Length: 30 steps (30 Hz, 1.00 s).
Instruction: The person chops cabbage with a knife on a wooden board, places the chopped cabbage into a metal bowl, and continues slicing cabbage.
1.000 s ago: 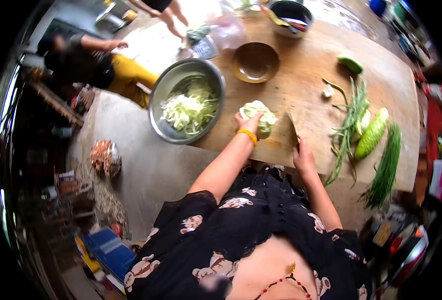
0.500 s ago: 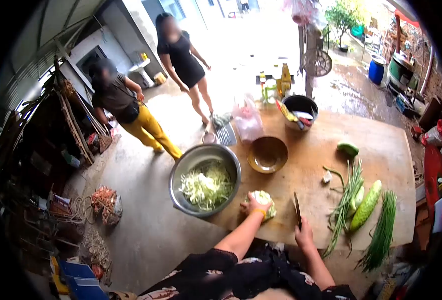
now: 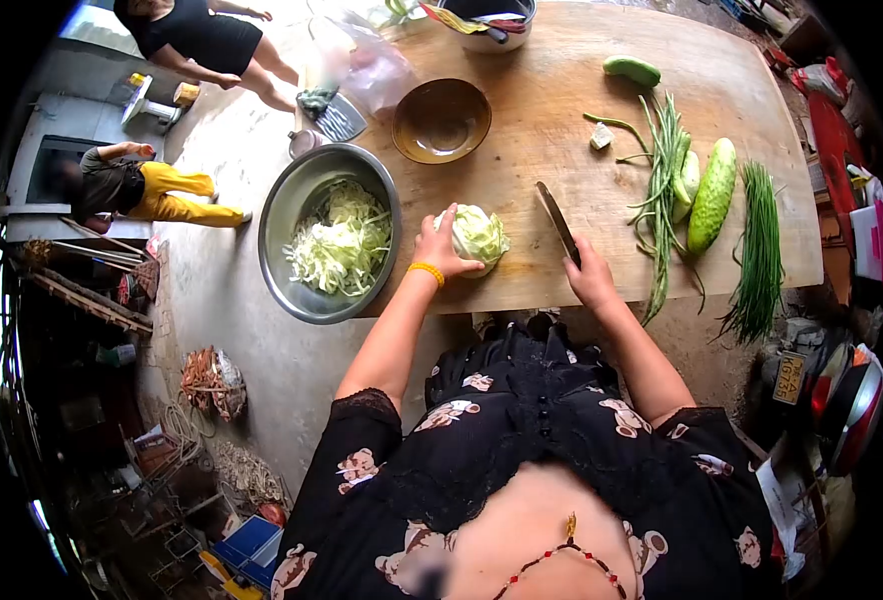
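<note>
My left hand (image 3: 444, 250), a yellow band at its wrist, grips a piece of pale green cabbage (image 3: 482, 240) near the front edge of the wooden table. To its right, my right hand (image 3: 590, 277) is closed round the handle of a knife (image 3: 556, 218). The dark blade points away from me, apart from the cabbage. Left of my left hand stands a large metal basin (image 3: 274, 250) with shredded cabbage (image 3: 340, 245) in it.
A brown bowl (image 3: 442, 122) sits behind the cabbage. On the right of the table (image 3: 552, 110) lie long beans (image 3: 659, 190), a large cucumber (image 3: 714, 195), green chives (image 3: 759, 250), a short green gourd (image 3: 632, 70) and a white cube (image 3: 601, 136). Two people stand beyond the basin.
The view has tilted down, so the table appears higher in the picture. My left hand remains on the cabbage and my right hand keeps the knife. One person in yellow trousers has raised an arm.
</note>
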Tool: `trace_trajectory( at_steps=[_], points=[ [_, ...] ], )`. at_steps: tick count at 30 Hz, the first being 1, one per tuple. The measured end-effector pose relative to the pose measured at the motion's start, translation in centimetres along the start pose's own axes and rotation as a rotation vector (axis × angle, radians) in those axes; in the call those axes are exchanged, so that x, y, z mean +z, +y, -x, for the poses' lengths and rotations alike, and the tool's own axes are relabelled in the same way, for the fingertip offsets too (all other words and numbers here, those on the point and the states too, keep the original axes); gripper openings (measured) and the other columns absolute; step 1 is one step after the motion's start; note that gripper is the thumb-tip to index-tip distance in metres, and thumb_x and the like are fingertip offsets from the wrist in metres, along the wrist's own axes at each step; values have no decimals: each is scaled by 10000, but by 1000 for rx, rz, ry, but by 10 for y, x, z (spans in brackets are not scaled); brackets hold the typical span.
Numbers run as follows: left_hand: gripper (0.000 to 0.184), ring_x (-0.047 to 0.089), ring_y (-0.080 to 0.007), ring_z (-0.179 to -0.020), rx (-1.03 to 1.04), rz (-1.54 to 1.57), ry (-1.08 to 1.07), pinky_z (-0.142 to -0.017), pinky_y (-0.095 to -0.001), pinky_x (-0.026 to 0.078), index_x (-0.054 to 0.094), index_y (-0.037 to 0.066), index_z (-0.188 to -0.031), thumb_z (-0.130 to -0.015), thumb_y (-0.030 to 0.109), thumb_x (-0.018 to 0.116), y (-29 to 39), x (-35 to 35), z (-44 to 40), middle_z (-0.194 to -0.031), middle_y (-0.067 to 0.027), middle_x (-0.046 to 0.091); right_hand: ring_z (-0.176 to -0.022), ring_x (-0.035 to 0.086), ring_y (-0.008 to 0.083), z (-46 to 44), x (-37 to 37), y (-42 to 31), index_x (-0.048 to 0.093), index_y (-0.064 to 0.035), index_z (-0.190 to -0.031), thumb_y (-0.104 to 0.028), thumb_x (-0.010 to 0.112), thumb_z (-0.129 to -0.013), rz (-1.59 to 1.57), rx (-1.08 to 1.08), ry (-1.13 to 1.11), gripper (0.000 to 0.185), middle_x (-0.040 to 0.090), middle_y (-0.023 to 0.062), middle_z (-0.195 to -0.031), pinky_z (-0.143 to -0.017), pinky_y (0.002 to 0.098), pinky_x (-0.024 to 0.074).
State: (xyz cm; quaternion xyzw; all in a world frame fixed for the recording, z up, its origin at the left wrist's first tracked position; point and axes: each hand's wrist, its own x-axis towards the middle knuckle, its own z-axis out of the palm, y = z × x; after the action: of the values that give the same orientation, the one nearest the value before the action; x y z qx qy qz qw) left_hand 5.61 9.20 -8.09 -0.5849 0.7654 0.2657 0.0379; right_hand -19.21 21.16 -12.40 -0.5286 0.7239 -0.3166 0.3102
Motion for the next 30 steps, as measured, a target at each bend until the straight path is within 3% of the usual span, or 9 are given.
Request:
trace_trajectory(
  at_steps=[2,4,9,11,13,16,19,20,30],
  points=[
    [1173,359,-419,-1136,-39,9,13,-950,-438,335,136,201,-1354,-421,474,792,11,7,3,-1235,-283,282,-823,547,402,-1,1,-5,430,-82,-1125,-135,554,-776,-8,8,19,374,566,241,-882,-695,437,437],
    [1101,381,-410,-1083,-284,187,193,-913,-455,351,171,183,-1335,-460,451,783,31,18,12,-1202,-239,290,-794,550,399,-4,0,-19,448,-57,-1055,-136,566,-773,-52,60,-19,316,570,233,-841,-679,432,437],
    [1094,364,-421,-1097,-444,183,192,-925,-451,339,132,168,-1344,-498,447,768,47,17,17,-1237,-252,260,-751,558,377,-11,10,-42,472,-29,-946,-142,572,-772,-29,17,-96,231,575,206,-774,-657,420,438],
    [1117,344,-418,-1123,-356,203,113,-930,-447,335,116,164,-1347,-491,460,770,36,13,13,-1264,-259,234,-725,560,360,-15,13,-48,476,-33,-917,-155,581,-768,25,-188,-150,218,573,183,-741,-639,413,435],
    [1015,355,-386,-1132,-281,11,260,-934,-436,331,229,113,-1306,-512,456,760,32,15,13,-1269,-233,275,-705,559,351,-14,13,-57,477,-39,-902,-165,592,-762,1,-169,-163,220,572,165,-729,-619,410,434],
    [639,418,-279,-1082,305,-197,312,-907,-401,347,500,64,-1051,-561,406,727,29,2,5,-1149,-114,449,-699,559,348,-17,12,-55,478,-46,-905,-163,593,-762,-35,-139,-189,217,571,164,-728,-611,408,434],
    [527,455,-259,-1036,616,-539,4,-849,-390,387,558,134,-1026,-580,377,703,41,-7,-6,-1079,-83,505,-699,558,351,-22,10,-51,478,-51,-907,-169,591,-766,-59,-163,-209,216,570,167,-729,-605,405,435],
    [539,455,-235,-1043,710,-449,158,-836,-382,386,552,148,-1042,-567,352,703,31,6,-9,-1078,-68,504,-700,556,355,-23,11,-46,478,-52,-911,-177,588,-770,-71,-176,-218,219,569,171,-731,-604,405,435],
    [558,434,-209,-1080,607,-630,63,-811,-399,376,527,136,-1074,-584,359,674,40,10,-10,-1129,-48,488,-753,545,391,-23,-8,-52,459,-59,-973,-249,551,-802,33,-79,-153,272,573,200,-803,-636,450,425]
  ],
)
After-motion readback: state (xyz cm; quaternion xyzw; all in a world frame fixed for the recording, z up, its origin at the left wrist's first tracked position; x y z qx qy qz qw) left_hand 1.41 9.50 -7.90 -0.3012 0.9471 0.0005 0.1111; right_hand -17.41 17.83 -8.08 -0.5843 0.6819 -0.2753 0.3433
